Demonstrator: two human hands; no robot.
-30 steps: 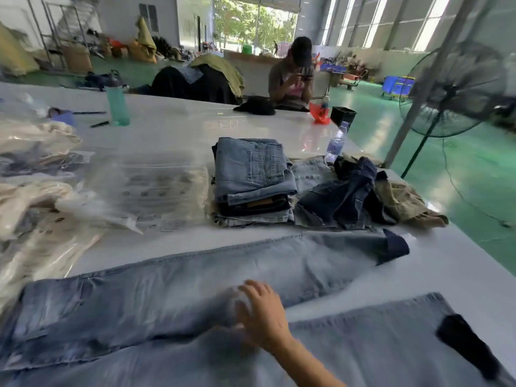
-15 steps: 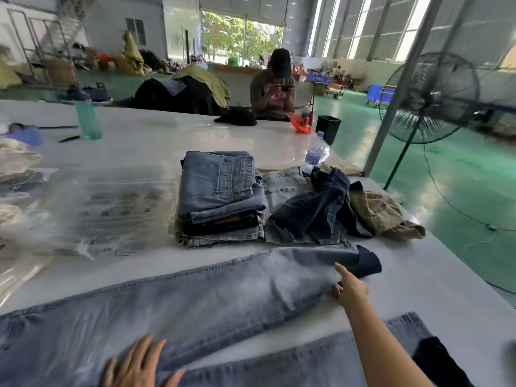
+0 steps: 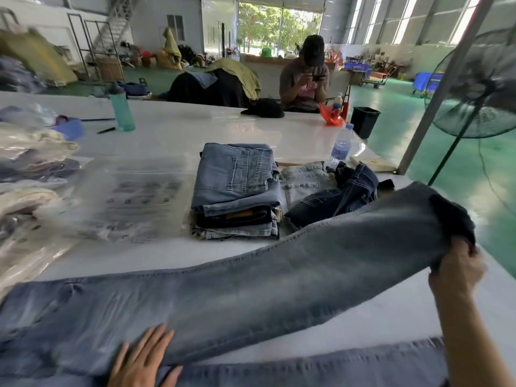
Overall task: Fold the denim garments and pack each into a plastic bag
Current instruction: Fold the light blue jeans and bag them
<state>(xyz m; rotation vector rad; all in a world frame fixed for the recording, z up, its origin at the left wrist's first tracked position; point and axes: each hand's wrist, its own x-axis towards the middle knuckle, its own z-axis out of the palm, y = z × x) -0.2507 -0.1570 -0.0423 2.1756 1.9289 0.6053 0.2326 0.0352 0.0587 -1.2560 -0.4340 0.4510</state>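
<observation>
A pair of light blue jeans lies spread across the near part of the white table. My right hand grips the dark cuff of the upper leg and holds that end lifted off the table at the right. With straight fingers, my left hand presses flat on the jeans near the crotch at the bottom. The other leg runs along the bottom edge. Behind stands a stack of folded jeans, and clear plastic bags lie to its left.
Loose dark and pale denim is heaped right of the stack, with a water bottle behind. Bagged garments pile up at the left near a teal bottle. A person sits across the table; a fan stands at the right.
My right hand has taken hold of the leg's cuff and raised it off the table. My left hand has slid further up onto the jeans.
</observation>
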